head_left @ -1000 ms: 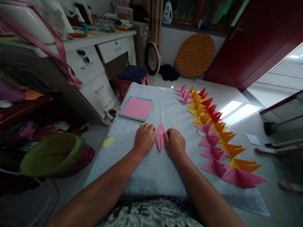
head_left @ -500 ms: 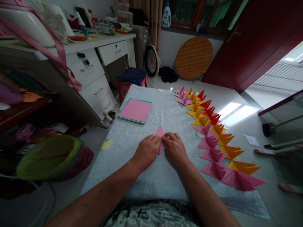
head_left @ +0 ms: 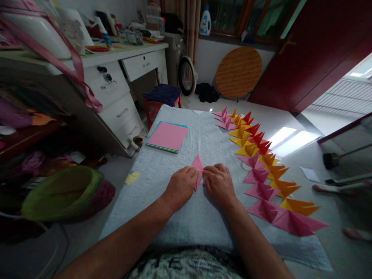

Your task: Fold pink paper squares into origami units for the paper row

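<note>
Pink paper diamond (head_left: pixel 198 162), long axis pointing away.

At left, a white desk (head_left: pixel 142 47) with drawers (head_left: pixel 114 99), a pink ribbon (head_left: pixel 77 65) trailing over its edge; nearer, a purple bin (head_left: pixel 105 191) with a green liner (head_left: pixel 58 199). At the back, a dark-seated red stool (head_left: pixel 163 95), a washing machine (head_left: pixel 175 49) with its round door (head_left: pixel 186 75) open, dark cloth (head_left: pixel 207 93) on the floor (head_left: pixel 188 102), a round wooden board (head_left: pixel 238 73) against the wall (head_left: pixel 207 58), a bottle (head_left: pixel 205 25) on the windowsill (head_left: pixel 226 40)

On one table (head_left: pixel 203 133) are two hands (head_left: pixel 181 184), one folded pink paper (head_left: pixel 198 161) and one paper stack (head_left: pixel 168 136). Over a dozen origami cranes (head_left: pixel 261 190) line its right.
</note>
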Demonstrator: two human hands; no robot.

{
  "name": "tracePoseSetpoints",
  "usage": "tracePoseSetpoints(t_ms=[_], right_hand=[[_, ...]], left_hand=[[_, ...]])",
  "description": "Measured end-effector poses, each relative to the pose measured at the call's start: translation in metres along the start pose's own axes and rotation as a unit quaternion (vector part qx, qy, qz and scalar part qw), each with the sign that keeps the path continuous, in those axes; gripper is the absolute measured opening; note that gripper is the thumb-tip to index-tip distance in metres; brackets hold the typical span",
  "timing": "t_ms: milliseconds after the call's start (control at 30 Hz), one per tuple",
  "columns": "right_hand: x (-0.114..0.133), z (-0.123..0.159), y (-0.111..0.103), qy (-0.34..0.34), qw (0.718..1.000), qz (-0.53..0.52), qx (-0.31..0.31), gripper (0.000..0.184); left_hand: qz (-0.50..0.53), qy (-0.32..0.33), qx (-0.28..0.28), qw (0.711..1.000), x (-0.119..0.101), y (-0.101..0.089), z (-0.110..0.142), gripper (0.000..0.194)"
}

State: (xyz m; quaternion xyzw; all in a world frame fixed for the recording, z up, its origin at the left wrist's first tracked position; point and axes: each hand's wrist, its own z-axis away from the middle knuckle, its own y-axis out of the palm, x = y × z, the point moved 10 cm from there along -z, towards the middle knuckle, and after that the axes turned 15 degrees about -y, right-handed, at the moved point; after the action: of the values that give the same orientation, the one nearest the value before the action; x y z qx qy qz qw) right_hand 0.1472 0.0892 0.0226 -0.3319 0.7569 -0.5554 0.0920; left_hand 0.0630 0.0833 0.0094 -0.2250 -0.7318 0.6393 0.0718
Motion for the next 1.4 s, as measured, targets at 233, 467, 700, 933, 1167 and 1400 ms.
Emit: tracePoseSetpoints(t_ms=[233, 467, 700, 933, 1167, 1400], right_hand=[[0.007, -0.004, 0.009, -0.029, 0.998, -0.057, 0.008, 0.038], [-0.005, -0.004, 0.010, 0.019, 0.999, -0.023, 0.015, 0.031], [-0.019, 0.004, 0.003, 0.097, 0.995, 0.023, -0.027, 0.017], [-0.022, 0.005, 0.011, 0.130, 0.991, -0.026, -0.027, 0.021], [-0.021, 0.005, 0.007, 0.098, 0.980, -0.152, -0.085, 0.025], [0.001, -0.002, -0.003, -0.013, 0.953, -0.267, -0.144, 0.046]], left_hand=[[0.004, 0.011, -0.016, 1.000, 0.000, 0.004, 0.001, 0.020], [0.040, -0.019, -0.001, 0.999, 0.006, 0.000, -0.001, 0.024], [0.175, -0.092, -0.003, 0.980, 0.023, -0.013, -0.009, 0.036], [0.235, -0.150, -0.016, 0.960, 0.036, -0.016, -0.010, 0.039], [0.279, -0.155, -0.021, 0.948, 0.037, -0.022, -0.008, 0.039], [0.424, -0.194, 0.012, 0.885, 0.050, -0.021, -0.007, 0.031]])
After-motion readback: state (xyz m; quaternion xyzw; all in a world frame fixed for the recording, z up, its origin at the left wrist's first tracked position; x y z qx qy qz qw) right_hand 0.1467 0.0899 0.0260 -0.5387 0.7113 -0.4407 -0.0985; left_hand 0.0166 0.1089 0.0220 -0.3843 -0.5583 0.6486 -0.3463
